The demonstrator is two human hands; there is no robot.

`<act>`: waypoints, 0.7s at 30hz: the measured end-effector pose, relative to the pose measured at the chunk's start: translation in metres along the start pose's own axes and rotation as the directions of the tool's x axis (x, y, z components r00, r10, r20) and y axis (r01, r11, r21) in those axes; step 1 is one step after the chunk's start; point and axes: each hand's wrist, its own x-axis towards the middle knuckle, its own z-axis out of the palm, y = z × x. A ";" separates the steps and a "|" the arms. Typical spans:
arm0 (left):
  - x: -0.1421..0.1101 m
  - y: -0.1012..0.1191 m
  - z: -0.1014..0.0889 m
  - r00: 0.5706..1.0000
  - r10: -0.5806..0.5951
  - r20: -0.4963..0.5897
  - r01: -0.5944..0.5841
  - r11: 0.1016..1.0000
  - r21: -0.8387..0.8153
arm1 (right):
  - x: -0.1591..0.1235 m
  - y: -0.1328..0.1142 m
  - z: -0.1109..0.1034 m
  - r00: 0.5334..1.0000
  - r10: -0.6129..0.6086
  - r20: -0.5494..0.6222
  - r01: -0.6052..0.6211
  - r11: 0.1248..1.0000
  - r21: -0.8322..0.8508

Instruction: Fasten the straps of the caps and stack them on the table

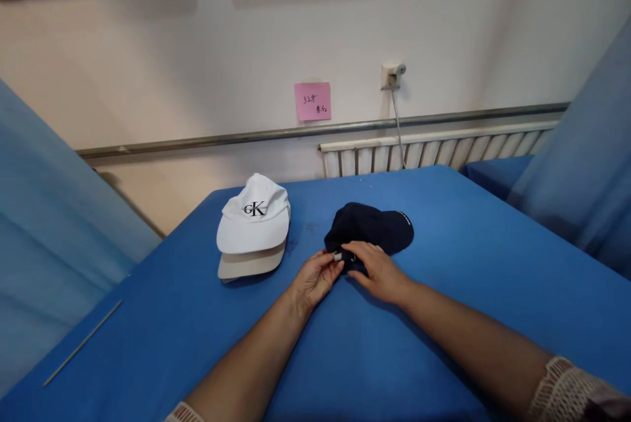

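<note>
Both hands [345, 271] pinch a navy cap [374, 225] on the blue-covered table [468, 264].

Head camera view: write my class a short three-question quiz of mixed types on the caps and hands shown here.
1. True or false: the white cap lies stacked on a beige cap.
2. Which cap do both hands touch? A) white B) navy C) beige
3. Fill in: the pink note is stuck on the ____.

Key:
1. True.
2. B: the left hand and right hand pinch the near edge of the navy cap on the blue table.
3. Wall.
</note>
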 end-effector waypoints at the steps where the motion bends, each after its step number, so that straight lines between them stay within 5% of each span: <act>1: 0.000 -0.002 0.000 1.000 -0.003 -0.023 0.004 0.999 0.039 | 0.001 0.008 0.002 0.999 0.053 -0.002 -0.053 0.999 0.007; 3: -0.001 -0.004 0.002 0.993 0.081 -0.087 -0.063 0.980 0.189 | 0.003 0.022 0.004 0.990 0.139 -0.015 -0.139 0.990 0.032; 5: -0.003 -0.005 0.004 0.936 0.332 -0.120 -0.248 0.860 0.445 | 0.004 0.029 0.003 0.984 0.173 -0.039 -0.171 0.984 0.043; 8: -0.009 -0.004 0.011 0.744 0.654 0.137 -0.480 0.379 0.791 | 0.002 0.027 0.002 0.987 0.156 -0.044 -0.156 0.988 0.004; 11: -0.015 -0.004 0.016 0.685 0.572 0.451 -0.551 0.003 0.834 | 0.000 0.020 0.001 0.992 0.127 0.009 -0.126 0.990 -0.065; 14: -0.016 -0.008 0.017 0.713 0.451 0.537 -0.569 -0.075 0.819 | 0.000 0.017 0.000 0.994 0.093 0.048 -0.089 0.993 -0.081; 21: -0.010 -0.006 0.015 0.776 0.379 0.503 -0.537 -0.021 0.844 | 0.002 0.015 -0.004 0.995 0.067 0.073 -0.066 0.998 -0.008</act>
